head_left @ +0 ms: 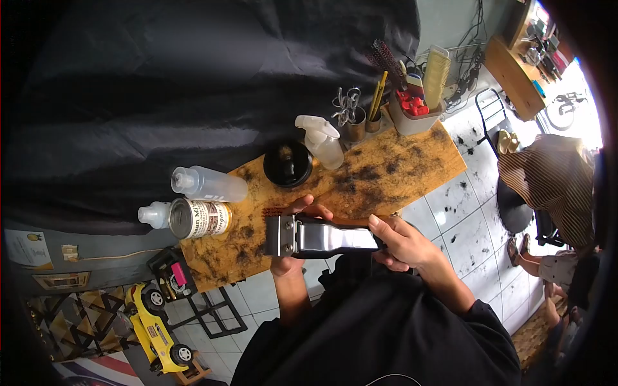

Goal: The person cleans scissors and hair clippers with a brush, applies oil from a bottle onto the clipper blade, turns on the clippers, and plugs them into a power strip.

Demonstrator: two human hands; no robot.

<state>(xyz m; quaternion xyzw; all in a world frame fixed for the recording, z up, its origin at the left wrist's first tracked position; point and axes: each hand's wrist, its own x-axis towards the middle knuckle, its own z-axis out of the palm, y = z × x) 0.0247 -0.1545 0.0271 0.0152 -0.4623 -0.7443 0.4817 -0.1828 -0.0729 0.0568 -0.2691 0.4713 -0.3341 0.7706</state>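
A hair clipper (328, 238) with a shiny metal body and dark edges lies across my two hands, its wide blade head pointing left. My right hand (407, 244) grips its right end, thumb on top. Behind the blade end is my left hand (290, 265), its fingers curled up past the clipper's upper edge; the clipper hides the palm. A brown toothed piece (274, 211) shows just above the blade head, mostly hidden, so I cannot tell its kind. Dark hair clippings cover the wooden table (412, 161) beyond.
On the table stand a spray bottle (327, 148), a black round bowl (288, 163), a clear bottle (209, 184), a labelled can (199, 218), a cup of scissors (355, 127) and a comb container (415, 119). A yellow toy car (158, 331) is lower left. People sit at right.
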